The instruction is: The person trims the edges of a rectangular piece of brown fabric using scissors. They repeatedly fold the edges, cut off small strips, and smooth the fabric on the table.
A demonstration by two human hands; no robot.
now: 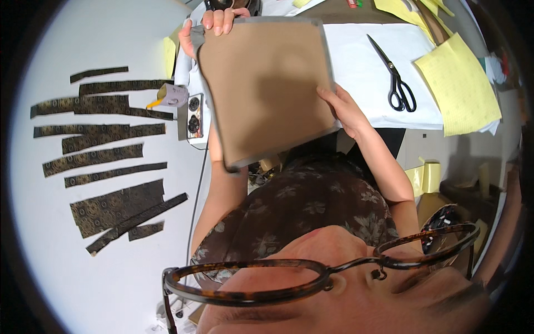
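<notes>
In front of me I hold up a brown rectangular panel with grey edging, tilted a little. Gathered grey material shows at its upper left corner. My left hand is closed there, its fingers hooked over the top edge; the left forearm passes partly behind the panel. On the right edge, my right hand grips with the thumb on the brown face and the fingers mostly hidden behind. A head-shaped shadow falls across the panel.
Black-handled scissors lie on white paper to the right, beside a yellow patterned sheet. Several dark patterned strips and a larger patterned piece spread over the white surface at left. A box with two knobs stands nearby.
</notes>
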